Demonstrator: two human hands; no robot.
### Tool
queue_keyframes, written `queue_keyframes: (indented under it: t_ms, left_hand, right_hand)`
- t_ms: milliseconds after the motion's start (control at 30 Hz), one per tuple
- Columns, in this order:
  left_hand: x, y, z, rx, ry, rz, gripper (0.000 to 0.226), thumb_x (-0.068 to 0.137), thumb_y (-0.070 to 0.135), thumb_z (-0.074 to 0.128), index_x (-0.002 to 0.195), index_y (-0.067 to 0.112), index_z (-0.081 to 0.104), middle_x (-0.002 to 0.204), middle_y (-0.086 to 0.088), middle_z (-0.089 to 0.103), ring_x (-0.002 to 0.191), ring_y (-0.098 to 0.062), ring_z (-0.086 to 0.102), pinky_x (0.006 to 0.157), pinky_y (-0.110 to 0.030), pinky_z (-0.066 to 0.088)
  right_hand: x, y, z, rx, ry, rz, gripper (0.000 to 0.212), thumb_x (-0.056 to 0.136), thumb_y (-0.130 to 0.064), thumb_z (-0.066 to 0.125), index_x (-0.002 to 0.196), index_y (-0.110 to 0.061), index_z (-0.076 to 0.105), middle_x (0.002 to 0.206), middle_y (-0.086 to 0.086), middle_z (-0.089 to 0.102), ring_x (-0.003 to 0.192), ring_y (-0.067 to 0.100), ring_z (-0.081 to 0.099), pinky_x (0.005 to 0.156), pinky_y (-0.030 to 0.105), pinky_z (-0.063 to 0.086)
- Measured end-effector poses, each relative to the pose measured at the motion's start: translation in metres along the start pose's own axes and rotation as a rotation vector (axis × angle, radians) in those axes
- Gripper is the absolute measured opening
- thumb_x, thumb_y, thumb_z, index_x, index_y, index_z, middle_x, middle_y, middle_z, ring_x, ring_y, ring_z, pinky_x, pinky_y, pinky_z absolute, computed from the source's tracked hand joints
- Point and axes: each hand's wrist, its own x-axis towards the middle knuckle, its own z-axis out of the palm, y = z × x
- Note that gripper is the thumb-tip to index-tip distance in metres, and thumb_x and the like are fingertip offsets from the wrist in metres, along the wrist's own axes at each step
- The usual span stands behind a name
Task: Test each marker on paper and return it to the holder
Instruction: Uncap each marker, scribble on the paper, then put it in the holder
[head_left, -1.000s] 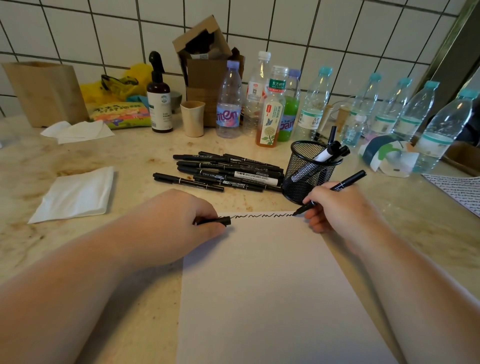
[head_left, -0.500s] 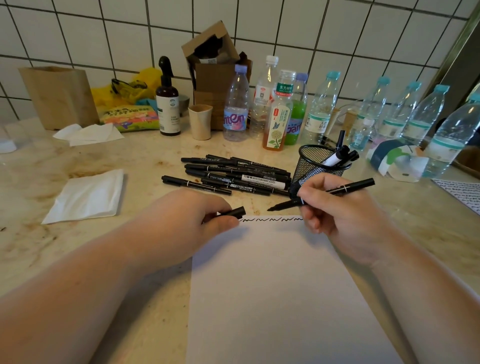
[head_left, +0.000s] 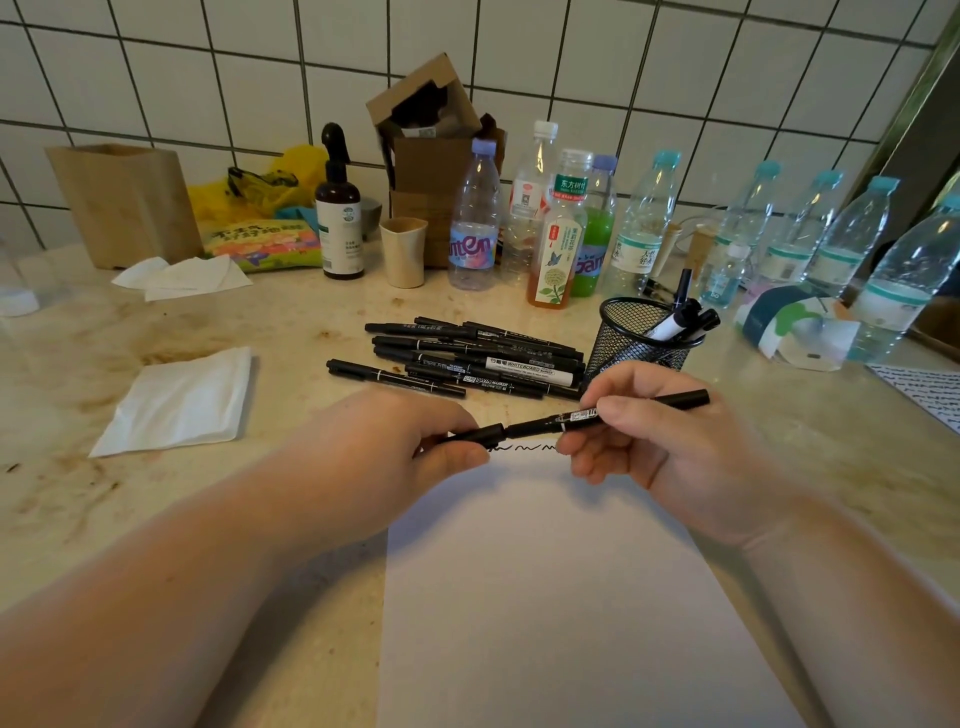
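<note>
My right hand (head_left: 660, 441) grips a black marker (head_left: 634, 409) just above the top edge of the white paper (head_left: 561, 597). My left hand (head_left: 395, 457) pinches the marker's black cap (head_left: 480, 433), which meets the marker's tip end. A black wavy test line (head_left: 522, 448) runs along the paper's top edge, partly hidden by both hands. Several black markers (head_left: 467, 358) lie in a pile on the counter behind my hands. The black mesh holder (head_left: 641, 338) stands to the right of the pile with a few markers in it.
A folded white napkin (head_left: 176, 402) lies at the left. Along the tiled wall stand several plastic bottles (head_left: 644, 223), a dark spray bottle (head_left: 338, 218), a beige cup (head_left: 404, 252), a cardboard box (head_left: 426, 150) and a paper bag (head_left: 124, 202). A scribbled sheet (head_left: 924, 392) lies at the right edge.
My right hand lifted the marker off the paper and swung its tip left. My left hand brought the cap up to that tip, and the two now meet.
</note>
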Motion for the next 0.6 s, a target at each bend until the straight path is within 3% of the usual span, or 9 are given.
queue_keyframes:
  t_ms: [67, 167, 367, 500, 600]
  left_hand:
    - [0.000, 0.001, -0.001, 0.006, -0.007, 0.018, 0.058, 0.070, 0.084, 0.024, 0.109, 0.053, 0.053, 0.094, 0.039, 0.056, 0.086, 0.013, 0.052, 0.054, -0.015, 0.038]
    - [0.001, 0.001, 0.000, 0.019, -0.015, 0.032, 0.044, 0.078, 0.078, 0.033, 0.110, 0.054, 0.052, 0.098, 0.038, 0.056, 0.091, 0.013, 0.051, 0.057, -0.013, 0.039]
    - [0.002, -0.001, 0.001, 0.018, 0.006, 0.006, 0.028, 0.088, 0.062, 0.045, 0.110, 0.049, 0.055, 0.097, 0.039, 0.056, 0.093, 0.012, 0.051, 0.063, -0.014, 0.046]
    - [0.001, 0.000, 0.002, 0.052, -0.009, 0.043, 0.023, 0.091, 0.056, 0.046, 0.108, 0.045, 0.057, 0.099, 0.038, 0.053, 0.093, 0.011, 0.049, 0.058, -0.012, 0.038]
    - [0.000, 0.000, 0.002, 0.064, -0.013, 0.061, 0.024, 0.092, 0.053, 0.047, 0.101, 0.038, 0.063, 0.084, 0.022, 0.060, 0.089, 0.005, 0.051, 0.056, -0.014, 0.037]
  right_hand:
    - [0.000, 0.001, -0.001, -0.035, -0.016, 0.001, 0.013, 0.079, -0.025, 0.078, 0.089, -0.018, 0.078, 0.083, 0.022, 0.076, 0.068, 0.026, 0.072, 0.060, 0.028, 0.057]
    - [-0.001, 0.000, -0.003, -0.073, -0.048, 0.020, 0.036, 0.070, -0.038, 0.091, 0.096, -0.015, 0.081, 0.084, 0.017, 0.077, 0.070, 0.023, 0.073, 0.062, 0.027, 0.057]
    - [0.001, 0.004, -0.005, -0.066, -0.079, 0.073, 0.022, 0.092, -0.016, 0.063, 0.103, -0.013, 0.081, 0.089, 0.020, 0.078, 0.071, 0.022, 0.073, 0.063, 0.026, 0.057]
    - [0.002, 0.008, -0.002, -0.127, -0.101, 0.077, 0.015, 0.089, -0.027, 0.069, 0.097, -0.019, 0.080, 0.074, 0.008, 0.071, 0.061, 0.016, 0.061, 0.056, 0.025, 0.046]
    - [0.003, 0.011, -0.002, -0.124, -0.129, 0.080, 0.020, 0.087, -0.033, 0.068, 0.098, -0.021, 0.080, 0.071, 0.003, 0.068, 0.060, 0.014, 0.057, 0.058, 0.027, 0.042]
